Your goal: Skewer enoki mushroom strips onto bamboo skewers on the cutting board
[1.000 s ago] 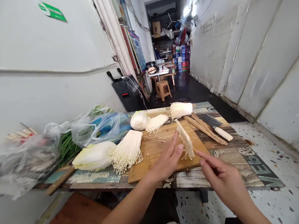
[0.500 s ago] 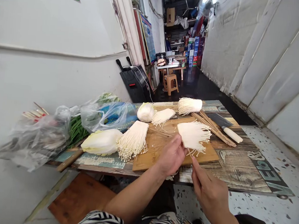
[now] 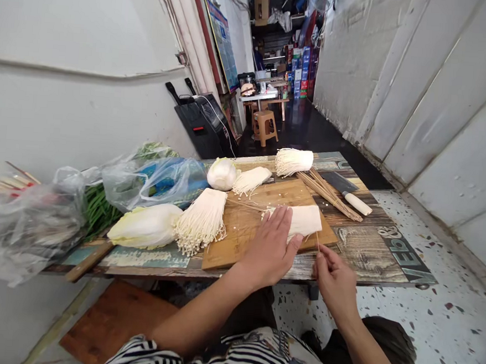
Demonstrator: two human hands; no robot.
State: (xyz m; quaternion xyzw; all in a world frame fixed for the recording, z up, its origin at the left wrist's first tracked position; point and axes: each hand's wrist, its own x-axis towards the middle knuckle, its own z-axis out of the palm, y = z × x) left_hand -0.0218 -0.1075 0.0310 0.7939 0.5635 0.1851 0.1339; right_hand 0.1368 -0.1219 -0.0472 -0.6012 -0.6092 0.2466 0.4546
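Note:
My left hand [image 3: 269, 250] lies flat with its fingers stretched over a flattened bundle of enoki mushrooms [image 3: 307, 221] on the wooden cutting board [image 3: 239, 234]. The bundle's cut base faces right; its other end is partly hidden under my fingers. Just off the board's front right edge, my right hand [image 3: 336, 277] pinches a thin skewer [image 3: 317, 241], whose tip points up at the bundle's near corner. Another fanned enoki bundle [image 3: 202, 221] rests against the board's left side. Further back are a smaller enoki piece [image 3: 251, 180] and a thick enoki bunch [image 3: 294, 162].
Loose bamboo skewers [image 3: 329, 194] and a cleaver [image 3: 346, 192] lie to the right. Napa cabbage [image 3: 146, 226], a round white vegetable [image 3: 222, 174], a wooden-handled tool [image 3: 90, 261] and plastic bags [image 3: 163, 182] of vegetables occupy the left. A stool [image 3: 265, 127] stands beyond.
The enoki bundle has been turned, so its base now points right instead of left. My left hand went from gripping its edge to lying flat on top. The view has shifted right.

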